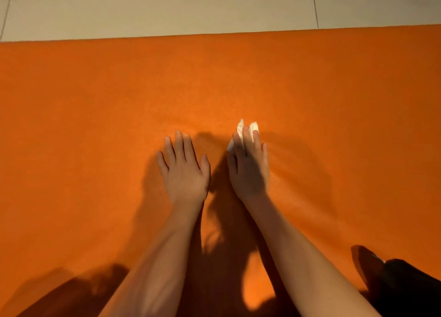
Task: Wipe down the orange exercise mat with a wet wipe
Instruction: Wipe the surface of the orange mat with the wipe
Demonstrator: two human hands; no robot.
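**Wipe lying just ahead of right fingers**

The right hand (248, 166) is pressing a crumpled white wet wipe (254, 126) onto the textured orange exercise mat (95, 101) with straight fingers (247, 140), the wipe poking beyond the fingertips. The left hand (183, 171) is lying flat alongside, holding nothing. The mat is running crosswise.

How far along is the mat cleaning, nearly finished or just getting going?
Done: hard to say; the orange mat shows no wet streaks. In hand: the right hand presses the white wipe flat onto it, the left hand resting alongside. Left: probably the strip up to the far edge by the tiled floor, and both sides.
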